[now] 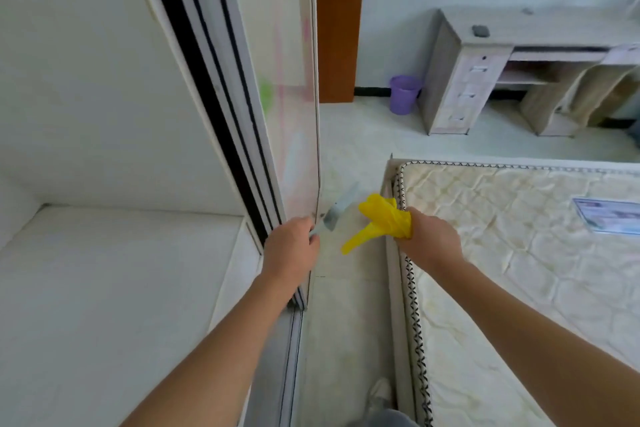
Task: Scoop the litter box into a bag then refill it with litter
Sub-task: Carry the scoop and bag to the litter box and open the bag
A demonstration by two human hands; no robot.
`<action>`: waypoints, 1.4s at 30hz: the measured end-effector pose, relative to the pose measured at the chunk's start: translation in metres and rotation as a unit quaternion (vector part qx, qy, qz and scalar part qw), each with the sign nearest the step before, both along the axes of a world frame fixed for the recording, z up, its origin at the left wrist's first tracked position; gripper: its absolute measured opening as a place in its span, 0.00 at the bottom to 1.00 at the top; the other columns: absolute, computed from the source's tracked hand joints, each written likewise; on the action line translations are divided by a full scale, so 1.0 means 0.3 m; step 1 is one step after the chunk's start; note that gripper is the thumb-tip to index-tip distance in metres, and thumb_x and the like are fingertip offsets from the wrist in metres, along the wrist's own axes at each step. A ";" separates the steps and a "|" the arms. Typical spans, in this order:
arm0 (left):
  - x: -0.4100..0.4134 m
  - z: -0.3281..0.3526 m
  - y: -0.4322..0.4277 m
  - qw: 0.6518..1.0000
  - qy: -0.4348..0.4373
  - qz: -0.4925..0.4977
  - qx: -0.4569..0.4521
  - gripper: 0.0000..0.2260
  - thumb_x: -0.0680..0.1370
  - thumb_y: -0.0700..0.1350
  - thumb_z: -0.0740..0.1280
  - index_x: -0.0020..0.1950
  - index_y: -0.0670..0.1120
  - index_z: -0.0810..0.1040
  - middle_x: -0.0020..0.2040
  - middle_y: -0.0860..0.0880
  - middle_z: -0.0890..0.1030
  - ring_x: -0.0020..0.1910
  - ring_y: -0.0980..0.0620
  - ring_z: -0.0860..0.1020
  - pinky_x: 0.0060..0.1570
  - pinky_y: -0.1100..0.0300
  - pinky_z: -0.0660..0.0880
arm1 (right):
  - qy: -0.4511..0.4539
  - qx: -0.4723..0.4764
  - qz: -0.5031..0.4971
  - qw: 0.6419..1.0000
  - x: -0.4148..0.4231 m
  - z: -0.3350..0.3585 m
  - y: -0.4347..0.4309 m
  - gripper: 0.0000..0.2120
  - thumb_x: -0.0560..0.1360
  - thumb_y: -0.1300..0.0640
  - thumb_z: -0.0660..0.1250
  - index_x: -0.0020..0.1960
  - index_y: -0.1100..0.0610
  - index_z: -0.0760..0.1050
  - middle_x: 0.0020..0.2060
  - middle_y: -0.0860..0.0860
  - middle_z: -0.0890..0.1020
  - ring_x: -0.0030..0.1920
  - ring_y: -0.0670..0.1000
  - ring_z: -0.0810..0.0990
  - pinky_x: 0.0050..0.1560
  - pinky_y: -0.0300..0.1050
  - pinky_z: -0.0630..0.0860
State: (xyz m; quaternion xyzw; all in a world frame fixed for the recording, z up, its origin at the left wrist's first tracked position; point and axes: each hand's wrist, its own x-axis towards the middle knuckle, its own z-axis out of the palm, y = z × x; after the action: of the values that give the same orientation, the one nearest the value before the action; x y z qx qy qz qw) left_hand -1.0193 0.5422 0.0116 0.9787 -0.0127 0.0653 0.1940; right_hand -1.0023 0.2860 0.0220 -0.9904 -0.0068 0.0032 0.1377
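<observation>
The right hand (431, 239) grips a bunched yellow bag (379, 218) over the mattress (519, 270) edge. The bag looks soft and light; hold it by its rim. Left of the mattress, the left hand (291, 246) holds a blurry gray thing, maybe the scoop (337, 210).

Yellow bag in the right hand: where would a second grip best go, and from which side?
Probably the loose tail of the yellow bag hanging down-left out of the right hand; the rest is bunched in that fist. Come from the left, though the left hand holds the grey scoop.
</observation>
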 end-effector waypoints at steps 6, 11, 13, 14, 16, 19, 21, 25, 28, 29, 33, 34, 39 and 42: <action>0.100 -0.052 -0.132 0.999 0.038 -0.016 0.009 0.08 0.78 0.45 0.66 0.40 0.46 0.75 0.33 0.50 0.74 0.31 0.50 0.75 0.32 0.54 0.75 | 0.015 0.004 -0.040 0.999 0.060 -0.066 -0.133 0.11 0.75 0.45 0.66 0.50 0.52 0.73 0.42 0.52 0.84 0.46 0.59 0.82 0.38 0.45 0.65; 0.231 -0.027 -0.201 0.999 0.041 -0.028 0.022 0.09 0.78 0.44 0.66 0.39 0.46 0.71 0.32 0.52 0.69 0.30 0.51 0.69 0.28 0.60 0.61 | 0.001 0.034 -0.023 0.999 0.203 -0.079 -0.197 0.09 0.74 0.48 0.67 0.48 0.52 0.72 0.39 0.53 0.83 0.43 0.60 0.82 0.37 0.44 0.64; 0.291 -0.015 -0.217 0.999 0.034 -0.025 0.028 0.11 0.77 0.43 0.66 0.37 0.48 0.68 0.31 0.52 0.68 0.30 0.49 0.68 0.29 0.58 0.60 | 0.000 0.045 -0.015 0.999 0.262 -0.070 -0.210 0.08 0.74 0.48 0.67 0.46 0.50 0.70 0.38 0.53 0.83 0.42 0.60 0.82 0.37 0.44 0.64; 0.319 -0.006 -0.225 0.999 0.030 -0.019 0.027 0.11 0.77 0.43 0.66 0.37 0.48 0.68 0.31 0.51 0.69 0.31 0.48 0.69 0.30 0.58 0.61 | -0.001 0.039 -0.007 0.999 0.294 -0.067 -0.215 0.08 0.74 0.48 0.66 0.46 0.51 0.70 0.39 0.53 0.83 0.43 0.60 0.82 0.37 0.44 0.64; 0.378 0.011 -0.240 0.999 0.019 -0.009 0.031 0.09 0.77 0.44 0.67 0.38 0.47 0.70 0.32 0.50 0.72 0.31 0.48 0.71 0.30 0.57 0.63 | -0.002 0.024 0.002 1.000 0.357 -0.057 -0.224 0.10 0.74 0.47 0.65 0.50 0.52 0.72 0.41 0.52 0.83 0.45 0.60 0.82 0.37 0.44 0.64; 0.467 0.038 -0.254 0.999 0.006 -0.010 0.049 0.07 0.76 0.46 0.67 0.40 0.45 0.75 0.34 0.49 0.75 0.33 0.46 0.74 0.30 0.57 0.64 | -0.015 0.033 0.006 0.999 0.436 -0.033 -0.240 0.09 0.75 0.48 0.64 0.49 0.53 0.72 0.40 0.52 0.83 0.44 0.60 0.82 0.37 0.45 0.64; 0.524 0.054 -0.265 0.998 0.004 -0.011 0.054 0.07 0.76 0.46 0.67 0.40 0.45 0.75 0.34 0.50 0.74 0.32 0.47 0.73 0.28 0.57 0.60 | -0.022 0.031 0.009 0.999 0.492 -0.019 -0.246 0.10 0.75 0.48 0.64 0.49 0.53 0.71 0.40 0.52 0.83 0.43 0.60 0.81 0.37 0.46 0.64; 0.672 0.040 -0.291 0.999 -0.003 -0.017 0.036 0.08 0.76 0.44 0.67 0.38 0.46 0.71 0.32 0.50 0.71 0.31 0.47 0.69 0.27 0.57 0.56 | -0.028 0.031 0.005 0.999 0.631 -0.027 -0.262 0.11 0.74 0.48 0.66 0.49 0.54 0.72 0.40 0.53 0.83 0.44 0.60 0.81 0.37 0.46 0.66; 0.803 -0.003 -0.311 0.999 0.011 -0.024 0.033 0.06 0.76 0.44 0.67 0.39 0.45 0.75 0.34 0.49 0.75 0.32 0.47 0.71 0.28 0.56 0.60 | -0.013 0.027 -0.008 1.000 0.736 -0.049 -0.265 0.10 0.73 0.49 0.67 0.45 0.52 0.67 0.39 0.53 0.82 0.43 0.60 0.81 0.36 0.45 0.65; 0.847 -0.016 -0.318 0.999 0.014 -0.024 0.028 0.06 0.76 0.45 0.67 0.40 0.45 0.76 0.34 0.48 0.76 0.32 0.47 0.72 0.28 0.56 0.63 | -0.007 0.030 -0.013 0.999 0.769 -0.053 -0.266 0.11 0.73 0.48 0.67 0.44 0.50 0.65 0.39 0.52 0.82 0.43 0.59 0.81 0.36 0.45 0.64; 1.037 -0.027 -0.360 0.999 0.026 -0.029 0.005 0.05 0.76 0.46 0.66 0.43 0.46 0.77 0.37 0.48 0.78 0.37 0.45 0.76 0.36 0.53 0.74 | -0.012 0.020 -0.029 0.999 0.921 -0.045 -0.286 0.08 0.72 0.48 0.67 0.45 0.48 0.68 0.39 0.51 0.83 0.43 0.59 0.82 0.37 0.44 0.66; 1.083 -0.022 -0.374 0.999 0.025 -0.033 -0.001 0.05 0.76 0.46 0.66 0.43 0.46 0.77 0.38 0.48 0.79 0.38 0.44 0.77 0.37 0.52 0.75 | -0.022 0.018 -0.032 0.999 0.959 -0.037 -0.291 0.08 0.72 0.48 0.67 0.48 0.49 0.71 0.39 0.51 0.83 0.43 0.59 0.82 0.38 0.44 0.66; 1.264 -0.013 -0.442 0.998 0.019 -0.046 -0.025 0.06 0.76 0.47 0.67 0.41 0.46 0.76 0.35 0.49 0.77 0.36 0.45 0.75 0.34 0.54 0.72 | -0.035 -0.009 -0.048 0.998 1.122 -0.027 -0.328 0.11 0.70 0.48 0.67 0.45 0.52 0.68 0.36 0.50 0.80 0.40 0.58 0.80 0.37 0.45 0.65; 1.345 -0.013 -0.466 0.999 0.017 -0.034 -0.036 0.06 0.77 0.47 0.66 0.41 0.47 0.76 0.35 0.50 0.76 0.35 0.47 0.75 0.33 0.54 0.72 | -0.032 -0.044 -0.027 0.998 1.221 -0.040 -0.350 0.13 0.70 0.48 0.67 0.44 0.52 0.65 0.36 0.50 0.80 0.40 0.58 0.81 0.37 0.44 0.63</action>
State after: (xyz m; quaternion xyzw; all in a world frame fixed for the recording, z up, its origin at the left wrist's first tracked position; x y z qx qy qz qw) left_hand -0.6158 0.4024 0.0076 0.9711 -0.0408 0.0423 0.2315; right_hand -0.6358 0.1811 0.0099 -0.9949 0.0153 -0.0317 0.0941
